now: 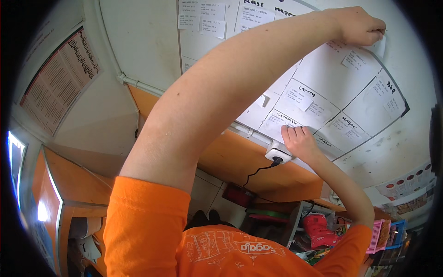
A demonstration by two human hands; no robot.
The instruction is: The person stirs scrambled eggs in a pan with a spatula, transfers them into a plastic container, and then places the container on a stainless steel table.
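Note:
My left arm reaches across the view to the upper right. My left hand (363,27) is curled at the upper right edge of a wall-mounted whiteboard (327,74), its fingertips pinched on a white paper slip (380,47). Lower down, my right hand (301,142) rests its bent fingertips on the board's lower part, at a small printed label (277,120); whether it grips anything is hidden. Black lines divide the board into sections with handwritten headings. Printed labels, such as a curry sauce label (298,98), are stuck in them. My left forearm covers part of the board.
Below the board are a white power socket (278,154) with a black plug and cord, and an orange wall panel (256,162). A printed poster (60,83) hangs at left. At lower right stand an open drawer with a red package (318,230) and a pink plastic basket (378,235).

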